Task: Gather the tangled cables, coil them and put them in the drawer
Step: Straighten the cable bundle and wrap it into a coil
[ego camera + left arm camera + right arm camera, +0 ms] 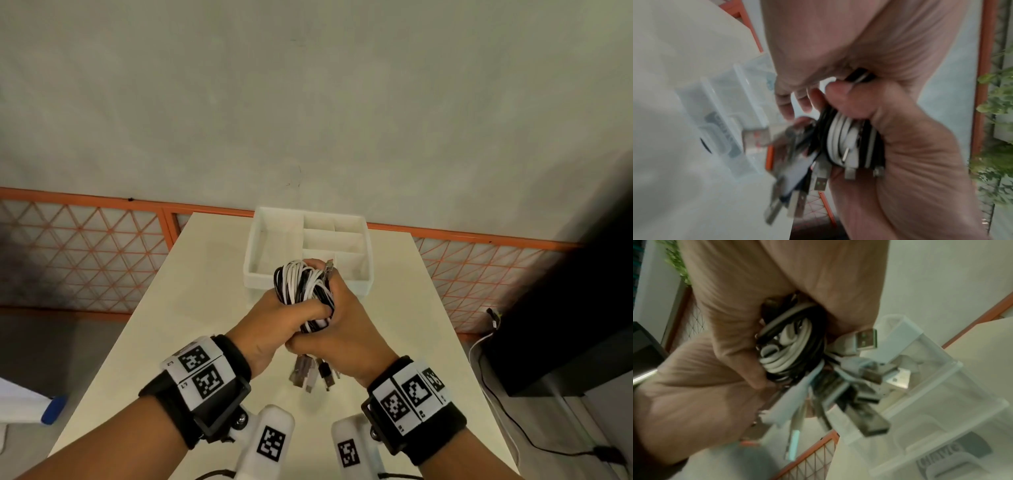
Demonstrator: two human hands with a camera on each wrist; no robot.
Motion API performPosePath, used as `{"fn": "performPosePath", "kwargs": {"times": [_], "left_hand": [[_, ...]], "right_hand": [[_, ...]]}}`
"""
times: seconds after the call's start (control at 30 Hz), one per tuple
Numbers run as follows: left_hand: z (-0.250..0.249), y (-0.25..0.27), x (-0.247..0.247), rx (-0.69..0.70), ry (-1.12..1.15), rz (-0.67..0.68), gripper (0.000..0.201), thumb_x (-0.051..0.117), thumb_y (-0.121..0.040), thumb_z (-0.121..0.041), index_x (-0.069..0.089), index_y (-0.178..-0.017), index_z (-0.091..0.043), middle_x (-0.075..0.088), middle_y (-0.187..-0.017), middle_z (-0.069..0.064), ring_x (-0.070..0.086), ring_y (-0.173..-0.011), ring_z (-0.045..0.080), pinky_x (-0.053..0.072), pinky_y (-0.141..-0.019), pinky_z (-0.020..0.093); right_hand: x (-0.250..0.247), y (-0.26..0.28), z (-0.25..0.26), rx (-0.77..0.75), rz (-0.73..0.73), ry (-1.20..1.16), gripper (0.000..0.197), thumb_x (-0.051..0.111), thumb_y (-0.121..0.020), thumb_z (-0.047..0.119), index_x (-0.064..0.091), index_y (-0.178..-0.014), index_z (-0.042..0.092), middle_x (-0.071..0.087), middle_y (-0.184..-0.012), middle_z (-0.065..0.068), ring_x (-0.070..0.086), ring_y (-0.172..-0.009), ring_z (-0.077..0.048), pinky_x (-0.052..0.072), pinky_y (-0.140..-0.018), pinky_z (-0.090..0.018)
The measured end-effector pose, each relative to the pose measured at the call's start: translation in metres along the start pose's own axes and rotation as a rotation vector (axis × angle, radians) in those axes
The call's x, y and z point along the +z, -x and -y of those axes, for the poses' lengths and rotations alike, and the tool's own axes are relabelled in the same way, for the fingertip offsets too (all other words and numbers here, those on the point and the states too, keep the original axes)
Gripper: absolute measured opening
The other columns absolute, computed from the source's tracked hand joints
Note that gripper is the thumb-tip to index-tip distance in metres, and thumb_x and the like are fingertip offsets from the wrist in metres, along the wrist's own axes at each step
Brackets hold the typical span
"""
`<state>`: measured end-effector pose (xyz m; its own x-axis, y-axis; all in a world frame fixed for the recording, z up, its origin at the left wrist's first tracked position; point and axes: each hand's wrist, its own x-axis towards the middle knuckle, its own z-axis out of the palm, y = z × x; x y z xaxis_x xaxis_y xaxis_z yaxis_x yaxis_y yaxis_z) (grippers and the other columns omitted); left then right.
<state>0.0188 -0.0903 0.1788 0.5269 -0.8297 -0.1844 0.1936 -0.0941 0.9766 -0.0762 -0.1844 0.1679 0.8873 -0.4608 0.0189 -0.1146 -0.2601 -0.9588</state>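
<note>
A coiled bundle of black and white cables [303, 291] is held above the table, just in front of the white plastic drawer unit [260, 253]. My left hand [284, 318] grips the bundle's lower part from the left, thumb across it. Gripping from the right, my right hand [342, 305] curls its fingers over the top of the coil. Several USB plugs [311, 375] hang loose below both hands. The left wrist view shows the coil [842, 141] and plugs [819, 180] near the drawer unit [725, 113]. The right wrist view shows the coil [789, 345], a plug [865, 339] and the unit [941, 402].
The cream table [191, 308] is narrow, and the drawer unit stands at its far end. An orange mesh railing [85, 257] runs behind it. Dark furniture [582, 308] stands at the right, with loose wires [496, 394] on the floor beside it. A blue object [53, 409] lies at the left.
</note>
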Motion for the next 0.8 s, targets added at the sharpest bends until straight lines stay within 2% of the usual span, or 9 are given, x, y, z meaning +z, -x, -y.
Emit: {"fn": "performPosePath", "kwargs": {"times": [0.07, 0.1, 0.27, 0.37, 0.43, 0.5, 0.6, 0.7, 0.8], "left_hand": [[-0.001, 0.0, -0.004, -0.005, -0.031, -0.067, 0.029, 0.074, -0.076, -0.001, 0.072, -0.102, -0.013, 0.077, -0.095, 0.011, 0.073, -0.093, 0.026, 0.059, -0.082, 0.04], [-0.001, 0.0, -0.007, -0.016, -0.051, -0.087, 0.033, 0.078, -0.073, -0.003, 0.072, -0.103, -0.015, 0.077, -0.095, 0.01, 0.073, -0.092, 0.025, 0.06, -0.082, 0.041], [0.0, 0.001, -0.009, -0.048, -0.156, -0.121, 0.029, 0.078, -0.07, 0.002, 0.074, -0.094, -0.013, 0.077, -0.088, 0.012, 0.075, -0.084, 0.025, 0.061, -0.08, 0.046], [0.008, 0.001, -0.01, -0.073, -0.179, -0.16, 0.028, 0.077, -0.068, 0.004, 0.075, -0.09, -0.013, 0.077, -0.084, 0.011, 0.075, -0.082, 0.025, 0.061, -0.079, 0.048], [0.014, -0.001, -0.008, -0.103, -0.195, -0.17, 0.031, 0.076, -0.065, 0.001, 0.074, -0.092, -0.014, 0.077, -0.086, 0.009, 0.075, -0.083, 0.025, 0.061, -0.079, 0.049], [0.019, -0.005, -0.006, -0.114, -0.259, -0.226, 0.036, 0.075, -0.06, -0.009, 0.069, -0.095, -0.017, 0.076, -0.088, 0.005, 0.073, -0.083, 0.022, 0.062, -0.074, 0.043], [0.019, -0.008, -0.004, -0.122, -0.451, -0.296, 0.035, 0.074, -0.066, -0.016, 0.057, -0.097, -0.017, 0.067, -0.092, 0.001, 0.066, -0.081, 0.016, 0.057, -0.065, 0.03], [0.018, -0.008, -0.008, -0.137, -0.515, -0.268, 0.031, 0.072, -0.068, -0.016, 0.057, -0.094, -0.018, 0.066, -0.09, 0.001, 0.066, -0.08, 0.017, 0.059, -0.067, 0.032], [0.022, -0.009, -0.009, -0.159, -0.493, -0.267, 0.029, 0.07, -0.066, -0.014, 0.06, -0.093, -0.02, 0.069, -0.09, 0.001, 0.068, -0.081, 0.018, 0.061, -0.069, 0.035]], "right_hand": [[-0.003, 0.0, -0.002, 0.005, -0.012, 0.086, 0.097, 0.078, -0.062, -0.003, 0.04, -0.139, 0.043, 0.073, -0.105, 0.007, 0.073, -0.088, -0.009, 0.06, -0.069, -0.026], [-0.005, 0.0, -0.003, 0.004, -0.013, 0.147, 0.098, 0.079, -0.062, 0.0, 0.039, -0.139, 0.044, 0.072, -0.105, 0.009, 0.073, -0.087, -0.007, 0.059, -0.068, -0.023], [0.0, -0.002, -0.008, 0.049, 0.065, 0.344, 0.11, 0.083, -0.061, 0.02, 0.02, -0.145, 0.051, 0.07, -0.112, 0.014, 0.069, -0.097, -0.008, 0.06, -0.087, -0.033], [-0.001, -0.004, -0.01, 0.084, 0.106, 0.376, 0.115, 0.091, -0.058, 0.033, 0.017, -0.145, 0.049, 0.068, -0.117, 0.015, 0.066, -0.105, -0.008, 0.056, -0.091, -0.027], [-0.001, -0.003, -0.011, 0.08, 0.083, 0.406, 0.106, 0.088, -0.063, 0.026, 0.024, -0.145, 0.042, 0.07, -0.112, 0.015, 0.068, -0.099, -0.006, 0.057, -0.087, -0.024], [0.004, -0.003, -0.014, 0.063, 0.041, 0.461, 0.098, 0.081, -0.064, 0.021, 0.028, -0.144, 0.04, 0.072, -0.105, 0.012, 0.069, -0.092, -0.01, 0.059, -0.083, -0.03], [0.011, -0.002, -0.021, 0.052, 0.005, 0.612, 0.101, 0.073, -0.059, 0.029, 0.021, -0.144, 0.048, 0.066, -0.11, 0.008, 0.066, -0.093, -0.02, 0.058, -0.082, -0.041], [0.014, 0.0, -0.024, 0.065, 0.015, 0.719, 0.106, 0.075, -0.062, 0.036, 0.012, -0.146, 0.05, 0.056, -0.117, 0.004, 0.063, -0.099, -0.025, 0.056, -0.084, -0.043], [0.014, -0.001, -0.025, 0.074, 0.029, 0.745, 0.115, 0.082, -0.062, 0.046, 0.005, -0.147, 0.05, 0.054, -0.12, 0.002, 0.063, -0.102, -0.024, 0.055, -0.086, -0.042]]}}
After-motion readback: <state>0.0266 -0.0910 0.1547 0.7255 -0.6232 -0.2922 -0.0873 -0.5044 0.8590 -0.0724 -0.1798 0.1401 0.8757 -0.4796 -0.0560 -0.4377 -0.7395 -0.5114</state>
